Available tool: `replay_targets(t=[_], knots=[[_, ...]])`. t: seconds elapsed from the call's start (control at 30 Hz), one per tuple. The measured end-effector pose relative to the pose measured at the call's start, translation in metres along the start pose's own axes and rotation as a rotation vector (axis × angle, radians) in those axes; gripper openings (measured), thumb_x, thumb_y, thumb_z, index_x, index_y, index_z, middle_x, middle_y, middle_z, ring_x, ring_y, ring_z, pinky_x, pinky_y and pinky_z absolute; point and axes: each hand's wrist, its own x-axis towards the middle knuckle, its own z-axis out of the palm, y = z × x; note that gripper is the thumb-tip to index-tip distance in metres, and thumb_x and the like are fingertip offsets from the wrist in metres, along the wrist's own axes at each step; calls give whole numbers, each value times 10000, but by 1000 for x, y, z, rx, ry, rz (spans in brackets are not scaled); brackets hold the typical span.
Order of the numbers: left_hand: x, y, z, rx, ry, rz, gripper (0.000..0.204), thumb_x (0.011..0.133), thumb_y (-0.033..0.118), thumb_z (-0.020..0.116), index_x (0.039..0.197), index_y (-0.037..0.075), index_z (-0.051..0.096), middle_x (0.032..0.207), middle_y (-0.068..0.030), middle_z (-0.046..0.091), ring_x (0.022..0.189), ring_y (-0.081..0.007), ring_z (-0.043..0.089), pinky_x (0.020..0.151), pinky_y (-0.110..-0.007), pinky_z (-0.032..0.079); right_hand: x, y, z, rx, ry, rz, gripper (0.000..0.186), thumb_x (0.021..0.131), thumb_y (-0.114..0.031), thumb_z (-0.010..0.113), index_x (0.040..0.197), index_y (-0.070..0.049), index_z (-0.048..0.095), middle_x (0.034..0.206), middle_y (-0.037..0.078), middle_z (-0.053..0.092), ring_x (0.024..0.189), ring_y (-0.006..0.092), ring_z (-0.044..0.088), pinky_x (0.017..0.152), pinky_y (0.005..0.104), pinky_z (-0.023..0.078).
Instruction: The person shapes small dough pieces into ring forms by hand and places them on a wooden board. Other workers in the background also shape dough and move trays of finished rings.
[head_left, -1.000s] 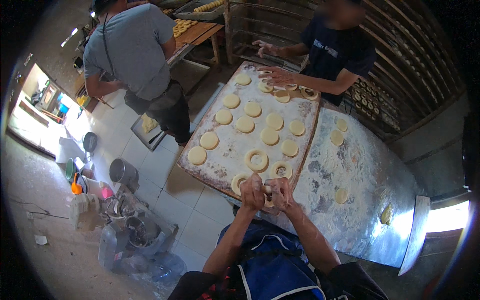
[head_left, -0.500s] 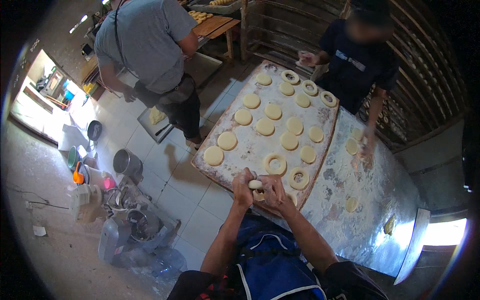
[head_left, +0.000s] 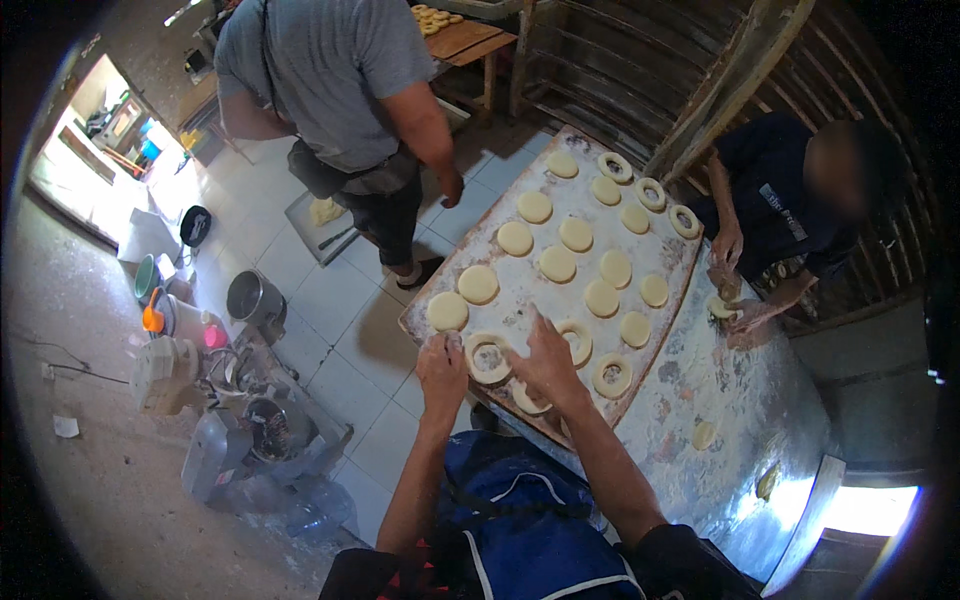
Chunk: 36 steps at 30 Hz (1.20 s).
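A floured board (head_left: 520,300) carries several pale dough discs (head_left: 602,297) and dough rings (head_left: 612,376). My left hand (head_left: 440,370) is at the board's near left, fingers closed on something I cannot make out, just below a disc. My right hand (head_left: 548,365) is open over the near part of the board, thumb and fingers apart, between two rings. A ring (head_left: 490,340) lies between my two hands. Another ring lies partly hidden below my right hand.
A co-worker in grey (head_left: 320,80) stands beyond the board's left. Another in dark clothes (head_left: 770,190) bends over a floured steel table (head_left: 690,460) on the right, handling dough. Wooden racks (head_left: 600,60) stand behind; a mixer (head_left: 225,450), pots (head_left: 255,300) and a tray (head_left: 320,230) are left.
My hands have parted from the ring held between them; the left moved left, the right opened. The co-worker in dark clothes bent toward the steel table; the one in grey moved right.
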Motion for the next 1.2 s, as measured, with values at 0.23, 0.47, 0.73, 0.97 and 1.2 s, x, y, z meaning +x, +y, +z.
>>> replay_targets(t=[0.23, 0.47, 0.73, 0.97, 1.2], knots=[[-8, 5, 0, 6, -43, 143, 256, 899, 172, 727, 1065, -19, 688, 926, -175, 659, 946, -375, 614, 888, -496, 490, 116, -1, 39, -149, 42, -428, 510, 948, -176, 612, 1384, 71, 516, 1324, 309, 579, 1268, 482, 532, 1126, 519, 403], [54, 6, -4, 314, 207, 302, 336, 878, 236, 760, 1099, -5, 684, 994, -185, 677, 1042, -410, 611, 936, -520, 490, 118, -16, 27, -219, 5, -337, 349, 882, -137, 707, 1173, 33, 616, 1228, 283, 638, 1142, 426, 625, 940, 489, 550], [64, 43, -22, 68, -344, 285, 326, 837, 178, 805, 1082, 23, 655, 1106, -216, 706, 1081, -390, 662, 898, -497, 529, -64, 56, -57, 538, 187, 5, 395, 794, -203, 862, 1131, -38, 740, 959, 165, 748, 871, 299, 724, 811, 401, 559], [-105, 197, 59, -511, -717, 338, 406, 896, 105, 759, 1241, 33, 558, 1005, -202, 721, 944, -325, 730, 802, -404, 561, -303, 224, -132, 203, 454, 723, 355, 779, -204, 838, 1083, -42, 751, 995, 180, 757, 946, 360, 735, 825, 452, 561], [-248, 259, 162, -317, -749, 897, 465, 905, 196, 780, 1275, 17, 564, 1114, -214, 674, 984, -347, 684, 838, -433, 555, -374, 301, -128, -262, 549, 731, 228, 735, -153, 797, 906, -38, 698, 847, 188, 706, 841, 424, 677, 743, 481, 539]])
